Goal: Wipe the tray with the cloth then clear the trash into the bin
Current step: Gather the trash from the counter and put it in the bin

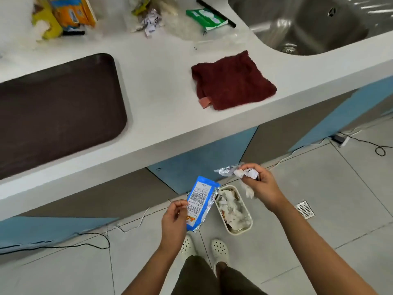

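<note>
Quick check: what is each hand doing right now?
Left hand: pinches a blue foil-lined snack wrapper.
Right hand: grip closed on crumpled white paper and silver foil scraps.

Tray [59, 116] cut off left; far packets [63, 15] perhaps blurred.

One brown tray [57, 116] lies at the left of the frame, and one dark red cloth [231, 81] sits right of centre. One bin [234, 209] stands at lower centre. Two hands show: the left hand [172, 222] and the right hand [261, 186]. One blue wrapper [201, 201], one green packet [205, 18], one sink [308, 22] and two white shoes [220, 250] complete the count.
</note>
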